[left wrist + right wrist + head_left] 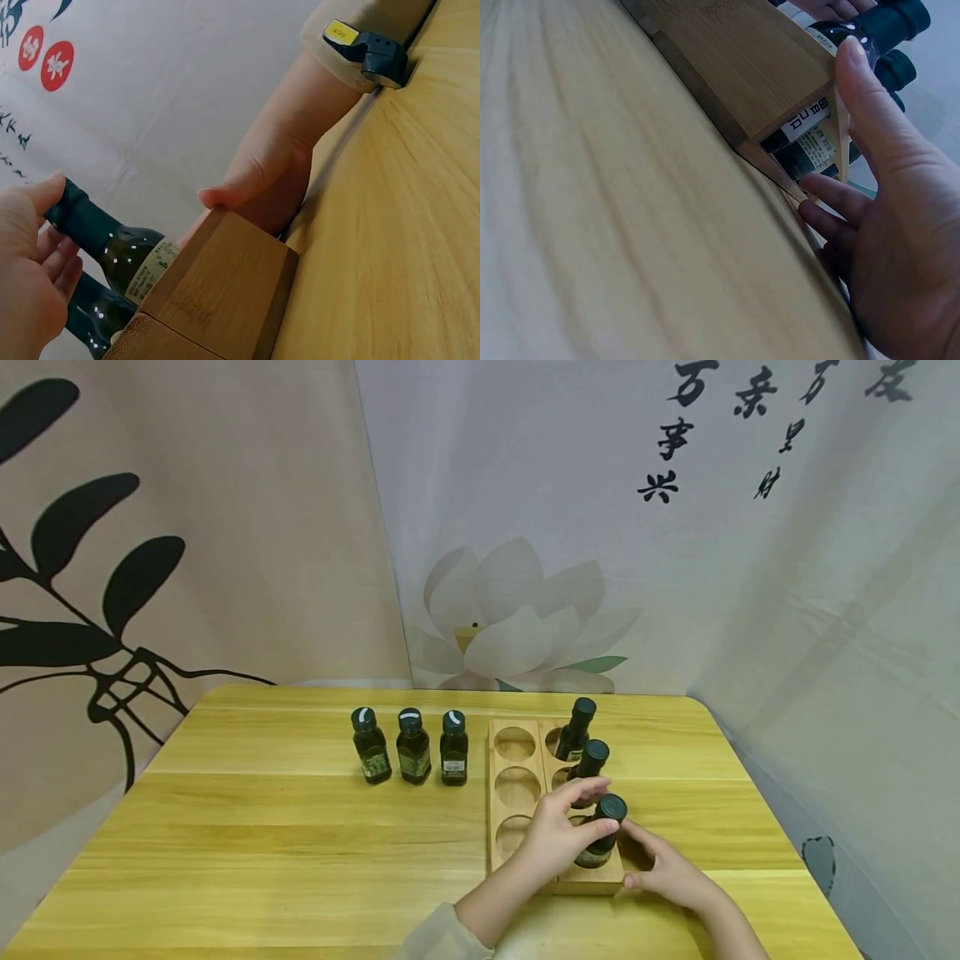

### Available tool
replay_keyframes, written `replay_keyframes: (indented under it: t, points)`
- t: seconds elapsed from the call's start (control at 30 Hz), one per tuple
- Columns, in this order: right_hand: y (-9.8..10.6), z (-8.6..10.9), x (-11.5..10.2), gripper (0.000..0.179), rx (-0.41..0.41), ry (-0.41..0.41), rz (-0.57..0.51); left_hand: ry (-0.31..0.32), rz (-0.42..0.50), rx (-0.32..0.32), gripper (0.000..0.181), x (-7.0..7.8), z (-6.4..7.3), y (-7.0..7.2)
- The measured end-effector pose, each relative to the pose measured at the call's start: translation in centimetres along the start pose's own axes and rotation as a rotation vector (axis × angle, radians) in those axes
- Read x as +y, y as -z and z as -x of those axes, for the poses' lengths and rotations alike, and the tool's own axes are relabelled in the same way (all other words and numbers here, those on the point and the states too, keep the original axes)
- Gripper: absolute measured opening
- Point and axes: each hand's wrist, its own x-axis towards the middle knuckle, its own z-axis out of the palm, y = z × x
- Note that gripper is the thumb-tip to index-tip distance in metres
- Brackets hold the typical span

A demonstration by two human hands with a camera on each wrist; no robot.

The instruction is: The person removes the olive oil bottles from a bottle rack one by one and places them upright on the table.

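From the head view, my left hand (558,839) pinches the dark capped bottle (594,857) standing in the near right hole of the wooden rack (588,888). My right hand (667,872) is spread fairly wide along the rack's right side, near that bottle. Behind it, two more tall bottles (592,758) lean in the same column. Left of the rack, three small bottles (414,750) stand in a row on the surface (300,860); their green and pale labels are too small for me to read. On the backdrop (525,468) I can read 万事兴, written downward.

From my left wrist, my fingers are about the bottle's dark cap and neck, and its cream label carries fine lines I can't make out. My right thumb touches the rack's upper edge. Two red seals (58,66) on the backdrop bear white characters.

From my right wrist, thumb and fingers stand apart at the rack's edge. Through its open side show a white label (810,116) with bold dark print and a paler one (817,146) with tiny lines, both unreadable to me.
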Motion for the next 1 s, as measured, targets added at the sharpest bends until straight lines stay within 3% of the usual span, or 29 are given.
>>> replay_keyframes:
  t: [0.53, 1.0]
  points:
    - [0.0, -0.1, 0.2, 0.083, -0.007, 0.039, -0.005, -0.064, -0.035, 0.025, 0.034, 0.1, -0.3, 0.1]
    - [0.1, -0.1, 0.2, 0.079, 0.004, 0.056, 0.014, -0.095, -0.066, 0.016, 0.032, 2.1, -1.1, 1.1]
